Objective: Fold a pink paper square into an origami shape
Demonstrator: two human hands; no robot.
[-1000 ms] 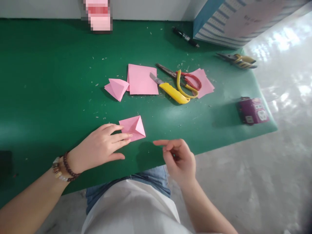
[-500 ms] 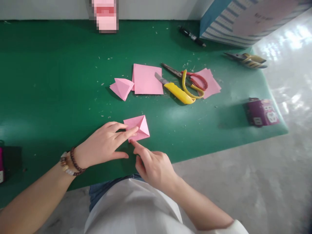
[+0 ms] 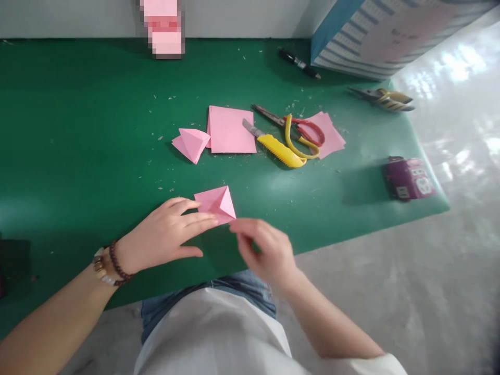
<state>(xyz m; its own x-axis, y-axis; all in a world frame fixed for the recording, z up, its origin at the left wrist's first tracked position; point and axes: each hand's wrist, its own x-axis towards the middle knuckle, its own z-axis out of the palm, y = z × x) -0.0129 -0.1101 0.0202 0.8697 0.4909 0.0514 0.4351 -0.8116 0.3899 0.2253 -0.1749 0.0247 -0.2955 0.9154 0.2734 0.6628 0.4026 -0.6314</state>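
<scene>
A folded square of pink paper (image 3: 209, 200) lies on the table near its front edge, with a raised triangular flap on its right side. My left hand (image 3: 170, 229) is open, palm down, and its outstretched fingers rest on the left and lower part of the paper. At the lower right corner of the paper is my right hand (image 3: 267, 252), slightly blurred. Its fingers are curled in, and the index fingertip is at that corner; nothing shows in the fingers. Beyond the paper lies another folded pink piece (image 3: 192, 144), touching a stack of pink paper squares (image 3: 231, 130).
A yellow utility knife (image 3: 281, 150) overlaps the stack, beside scissors (image 3: 287, 122) with red and yellow handles. More pink paper (image 3: 332, 135) lies under the handles. Farther off are a pen (image 3: 299, 63), pliers (image 3: 385, 99), a purple box (image 3: 412, 178) and a striped box (image 3: 363, 44).
My right hand has moved right along the paper's lower edge, from its lower left corner to its lower right corner. My left hand stays on the paper. The view has shifted slightly.
</scene>
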